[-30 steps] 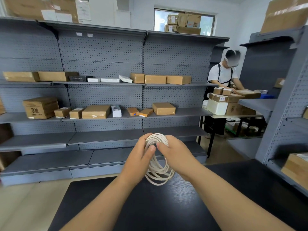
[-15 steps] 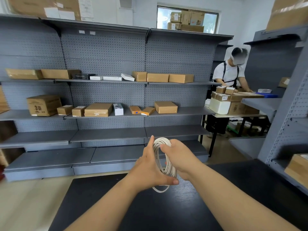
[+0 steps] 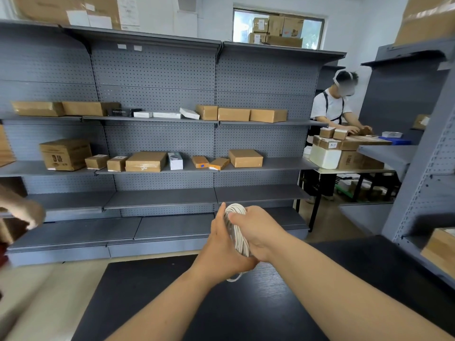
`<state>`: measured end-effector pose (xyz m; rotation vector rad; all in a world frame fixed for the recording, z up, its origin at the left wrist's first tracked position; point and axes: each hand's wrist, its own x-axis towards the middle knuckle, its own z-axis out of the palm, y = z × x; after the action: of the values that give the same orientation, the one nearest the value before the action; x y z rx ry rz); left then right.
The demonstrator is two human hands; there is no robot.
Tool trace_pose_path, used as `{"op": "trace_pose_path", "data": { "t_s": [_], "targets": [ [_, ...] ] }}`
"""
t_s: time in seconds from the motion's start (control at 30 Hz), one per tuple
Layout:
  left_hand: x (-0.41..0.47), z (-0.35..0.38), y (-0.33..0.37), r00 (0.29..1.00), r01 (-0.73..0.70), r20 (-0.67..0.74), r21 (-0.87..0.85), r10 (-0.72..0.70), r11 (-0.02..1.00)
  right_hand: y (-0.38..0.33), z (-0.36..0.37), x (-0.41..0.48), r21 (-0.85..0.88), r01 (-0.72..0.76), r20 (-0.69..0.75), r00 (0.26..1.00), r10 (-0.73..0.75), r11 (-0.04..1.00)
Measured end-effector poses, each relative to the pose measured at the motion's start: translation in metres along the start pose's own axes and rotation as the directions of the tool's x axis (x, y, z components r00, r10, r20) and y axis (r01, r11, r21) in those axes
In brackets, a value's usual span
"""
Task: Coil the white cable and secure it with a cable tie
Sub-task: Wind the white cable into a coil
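Lower centre of frame: white cable [image 3: 238,236] gathered into a tight coil, standing on edge between my palms, above the black table [image 3: 147,303]. Left hand [image 3: 221,244] cups its left side, fingers curled underneath. Right hand [image 3: 257,232] clasps the right side, thumb over the top strands. Both squeeze, presumably so the loops cannot spring apart. One loop sags below. No cable tie in sight; tying not yet done.

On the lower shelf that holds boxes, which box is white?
The small upright box beside the wide carton; all others there are brown cardboard.
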<state>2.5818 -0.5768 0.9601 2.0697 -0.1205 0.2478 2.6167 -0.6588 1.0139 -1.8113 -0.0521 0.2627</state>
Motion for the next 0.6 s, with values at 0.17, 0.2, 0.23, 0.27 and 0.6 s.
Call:
{"op": "trace_pose_path", "data": {
  "t_s": [0.17, 0.2, 0.23, 0.27, 0.6],
  "targets": [
    [0.000, -0.002, -0.002, 0.998, -0.018, -0.056, -0.097, 0.013, 0.995, -0.005, 0.000, -0.004, 0.065, 0.008, 0.061, 0.998, -0.012, 0.998],
    [0.000, -0.002, -0.003, 0.997, -0.022, -0.070, -0.105, 0.014, 0.994, -0.006, -0.001, -0.005, 0.075, 0.011, 0.073, 0.997, -0.016, 0.997],
    [0.000, -0.002, -0.004, 0.996, -0.030, -0.084, -0.114, 0.021, 0.993, -0.007, -0.001, -0.005, 0.083, 0.015, 0.083, 0.996, -0.022, 0.996],
    [0.001, -0.002, -0.004, 0.995, -0.038, -0.098, -0.121, 0.026, 0.992, -0.008, -0.002, -0.006, 0.085, 0.015, 0.095, 0.995, -0.024, 0.996],
    [0.012, -0.009, 0.008, 0.979, 0.000, -0.203, -0.154, -0.032, 0.988, -0.029, -0.023, -0.012, 0.284, 0.078, 0.181, 0.975, -0.133, 0.956]
  ]
}}
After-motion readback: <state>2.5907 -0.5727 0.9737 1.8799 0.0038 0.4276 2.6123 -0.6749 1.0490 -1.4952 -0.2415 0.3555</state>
